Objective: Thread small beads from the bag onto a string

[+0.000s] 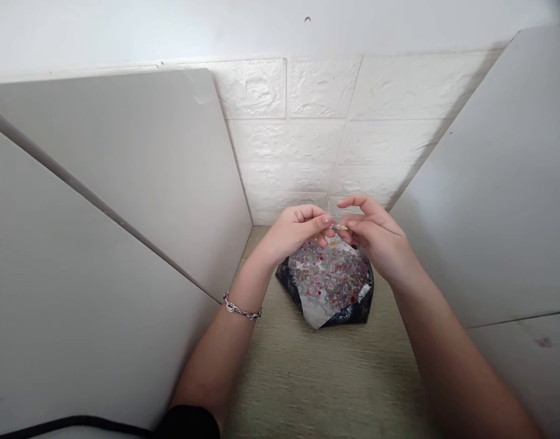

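Observation:
My left hand [294,233] and my right hand [375,235] meet just above a dark tray [358,308] lined with white paper and heaped with several tiny red, pink and pale beads [328,277]. Both hands are closed in a pinch, fingertips almost touching. Between them sits a small thin item [340,228], with a yellowish speck, too small to name. A silver chain bracelet [241,310] circles my left wrist. The tray rests on a beige woven-textured table top [307,378].
Grey partition boards stand on the left [124,201] and right [499,201], walling in a narrow work space. A white brick-pattern wall [307,140] closes the back. A black cord [78,422] runs along the lower left edge.

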Available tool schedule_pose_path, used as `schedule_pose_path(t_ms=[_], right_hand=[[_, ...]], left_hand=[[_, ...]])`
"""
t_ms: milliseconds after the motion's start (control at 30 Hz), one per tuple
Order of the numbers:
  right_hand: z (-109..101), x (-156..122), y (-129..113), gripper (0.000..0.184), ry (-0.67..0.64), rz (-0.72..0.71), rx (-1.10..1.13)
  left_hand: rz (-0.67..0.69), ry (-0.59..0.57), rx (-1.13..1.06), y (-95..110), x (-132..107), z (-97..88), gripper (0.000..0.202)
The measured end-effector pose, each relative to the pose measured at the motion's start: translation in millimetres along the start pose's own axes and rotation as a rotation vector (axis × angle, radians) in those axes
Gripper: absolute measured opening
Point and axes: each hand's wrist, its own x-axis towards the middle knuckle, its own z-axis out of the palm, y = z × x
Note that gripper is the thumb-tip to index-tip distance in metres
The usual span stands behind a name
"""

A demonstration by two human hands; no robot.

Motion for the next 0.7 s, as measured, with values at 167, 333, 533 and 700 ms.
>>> schedule_pose_path(t_ms=[167,333,533,700], right_hand=[[-1.3,1.4,0.8,0.025,-0.004,0.003,-0.024],[-0.9,1.6,1.4,0.025,0.001,0.008,-0.033],[-0.7,1.1,-0.3,0.025,-0.002,0.008,-0.016],[-0.7,1.6,-0.1,0.024,0.005,0.003,-0.007]], left_hand=[[-0.003,0.011,0.000,-0.4,-0.2,-0.9,0.027],[-0.004,0.031,0.024,-0.1,-0.6,-0.5,0.026],[-0.010,0.032,0.028,0.4,-0.7,-0.9,0.024],[-0.001,0.013,0.016,-0.4,0.3,-1.5,0.024]])
